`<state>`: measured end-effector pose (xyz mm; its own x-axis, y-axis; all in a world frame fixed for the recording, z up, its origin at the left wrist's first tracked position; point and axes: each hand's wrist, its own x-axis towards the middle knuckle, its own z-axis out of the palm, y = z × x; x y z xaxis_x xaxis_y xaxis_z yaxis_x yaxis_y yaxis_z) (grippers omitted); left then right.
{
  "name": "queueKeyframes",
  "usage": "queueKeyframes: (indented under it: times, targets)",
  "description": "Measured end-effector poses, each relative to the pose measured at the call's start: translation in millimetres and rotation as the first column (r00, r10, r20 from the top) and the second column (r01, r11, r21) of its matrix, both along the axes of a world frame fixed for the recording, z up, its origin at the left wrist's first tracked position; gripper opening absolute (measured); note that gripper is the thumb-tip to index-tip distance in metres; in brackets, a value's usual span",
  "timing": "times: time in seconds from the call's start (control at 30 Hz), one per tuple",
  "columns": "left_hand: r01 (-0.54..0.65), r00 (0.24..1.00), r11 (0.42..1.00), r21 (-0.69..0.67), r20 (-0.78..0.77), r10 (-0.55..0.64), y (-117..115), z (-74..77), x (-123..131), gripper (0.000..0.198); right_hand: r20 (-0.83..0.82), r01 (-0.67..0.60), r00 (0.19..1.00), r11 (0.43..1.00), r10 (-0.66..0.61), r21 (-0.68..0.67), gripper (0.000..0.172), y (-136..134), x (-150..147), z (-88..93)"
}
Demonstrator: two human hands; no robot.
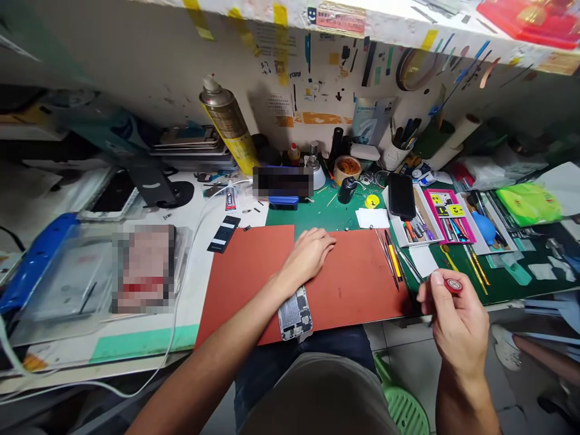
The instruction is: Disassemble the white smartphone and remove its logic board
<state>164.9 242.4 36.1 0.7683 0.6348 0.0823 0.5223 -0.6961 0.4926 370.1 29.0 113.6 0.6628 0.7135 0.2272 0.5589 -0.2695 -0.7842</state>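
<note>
My left hand [312, 251] lies palm down on the reddish-brown mat [362, 272], fingers slightly bent and pointing right. The wrist and hand cover the upper part of an opened smartphone [295, 317], whose inner parts show at the mat's front edge. Whether the fingers touch the phone cannot be seen. Off to the right, past the mat's edge, my right hand [462, 320] is closed around a screwdriver [453, 285]. Its round red cap shows above the fist; most of its handle is hidden. Tweezers [385, 260] and a yellow-handled tool [393, 257] lie on the mat's right side.
Trays of tools [419, 223] line the right back, with a black phone [401, 196] on one. A spray can [229, 124] leans at the back. A white cable [190, 254] crosses the left side. A shelf [385, 27] overhangs the bench. A green stool [405, 411] stands below.
</note>
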Motion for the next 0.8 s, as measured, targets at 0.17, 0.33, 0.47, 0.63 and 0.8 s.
queueKeyframes:
  times: [0.17,0.33,0.47,0.63,0.8]
  targets:
    - [-0.089,0.98,0.989,-0.114,0.165,0.108,-3.1,8.7,-34.9,0.028,-0.06,-0.041,0.997,0.998,0.044,0.037,0.03,12.4,-27.2,3.5]
    - [-0.185,0.94,0.971,-0.152,0.262,0.22,-18.6,22.7,-68.9,0.028,-0.116,-0.162,0.98,0.987,0.163,0.02,0.03,29.4,-43.0,-8.2]
    - [-0.334,0.897,0.935,-0.116,0.265,0.353,-48.0,23.4,-108.3,0.028,0.022,-0.128,0.991,0.992,0.128,-0.002,0.035,36.3,-45.2,-30.2]
    - [-0.333,0.894,0.94,-0.069,0.296,0.338,-97.6,0.2,-147.5,0.019,0.15,-0.292,0.943,0.955,0.297,-0.06,0.033,40.1,-46.4,-43.0]
    - [-0.213,0.943,0.977,0.027,0.269,0.198,-117.1,-15.2,-157.3,0.022,0.136,-0.407,0.906,0.913,0.401,0.024,0.027,54.4,-75.4,-25.3]
